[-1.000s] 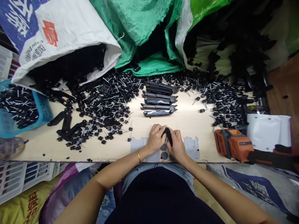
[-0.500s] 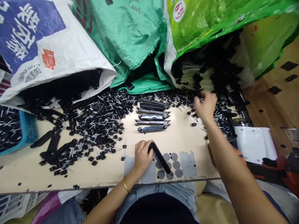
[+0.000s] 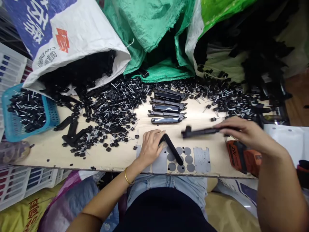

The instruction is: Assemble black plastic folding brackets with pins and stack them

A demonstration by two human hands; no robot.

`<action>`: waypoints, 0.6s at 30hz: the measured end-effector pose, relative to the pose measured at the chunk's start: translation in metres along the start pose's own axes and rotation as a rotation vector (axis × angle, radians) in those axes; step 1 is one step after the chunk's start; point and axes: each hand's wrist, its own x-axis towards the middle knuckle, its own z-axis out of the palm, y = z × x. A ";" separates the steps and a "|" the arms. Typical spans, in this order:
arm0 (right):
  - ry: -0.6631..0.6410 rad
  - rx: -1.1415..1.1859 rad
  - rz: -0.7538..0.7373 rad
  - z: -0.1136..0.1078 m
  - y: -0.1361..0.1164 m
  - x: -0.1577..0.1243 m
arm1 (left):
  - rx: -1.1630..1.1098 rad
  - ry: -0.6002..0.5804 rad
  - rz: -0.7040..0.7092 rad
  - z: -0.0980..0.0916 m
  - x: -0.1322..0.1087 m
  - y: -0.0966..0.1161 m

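My left hand (image 3: 150, 147) rests on the table, its fingers closed on one end of a long black plastic bar (image 3: 174, 150). The bar slants down to the right over some grey round pads (image 3: 189, 159). On the right, my right hand (image 3: 246, 131) grips a slim black plastic part (image 3: 205, 132), blurred by motion and held above the table. A small knob stands up near its left end. Beyond both hands lies a stack of black long assembled pieces (image 3: 167, 108) with forked right ends.
Loose black-headed pins (image 3: 116, 109) are heaped at left, with more pins (image 3: 225, 100) at right. A blue basket (image 3: 51, 111) holds others. White (image 3: 96, 32), green (image 3: 149, 29) and light-green (image 3: 217, 13) sacks line the back. An orange-and-black battery (image 3: 243, 158) sits at right.
My right hand has come back from the pins by the light-green sack, toward me and to the right, and now holds a slim black part. My left hand still holds the bar. The view has shifted.
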 end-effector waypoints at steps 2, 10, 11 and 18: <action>-0.189 -0.070 -0.110 0.014 0.001 -0.006 | 0.085 -0.106 0.254 -0.004 0.008 0.003; 0.194 -0.385 0.533 0.074 -0.039 -0.021 | 0.287 -0.291 0.266 0.006 0.020 0.003; 0.145 -0.341 0.642 0.087 -0.043 -0.023 | 0.282 -0.283 0.193 0.005 0.017 0.003; 0.473 0.753 0.632 0.142 -0.061 -0.008 | -0.278 -0.338 -0.248 -0.004 0.006 0.028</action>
